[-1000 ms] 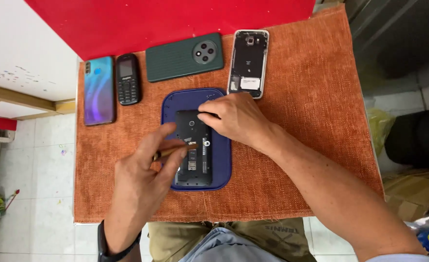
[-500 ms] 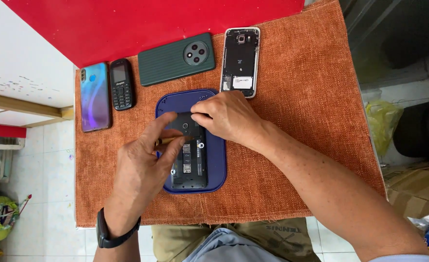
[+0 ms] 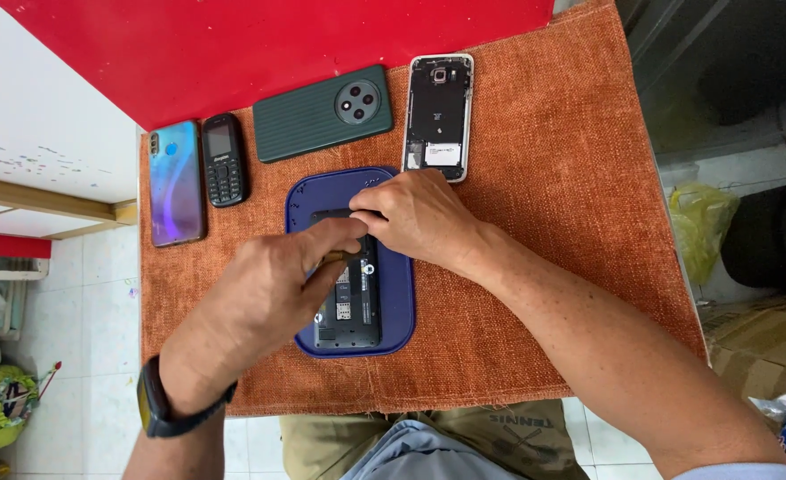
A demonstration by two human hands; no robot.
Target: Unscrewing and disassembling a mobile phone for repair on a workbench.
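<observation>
On the blue mat (image 3: 398, 293), left hand (image 3: 268, 298) is pinching a small tool; right hand (image 3: 419, 218) is pressing, steadying the opened phone (image 3: 350, 307).

You are at a small phone repair bench, probably in a shop or a home workshop. An orange woven cloth (image 3: 544, 178) covers the table as a work mat. On it lie several phones: a smartphone with its back removed (image 3: 439, 116), a black keypad phone (image 3: 223, 159), a blue smartphone (image 3: 176, 182), and one opened phone (image 3: 350, 307) on a blue tray (image 3: 397, 302).
</observation>
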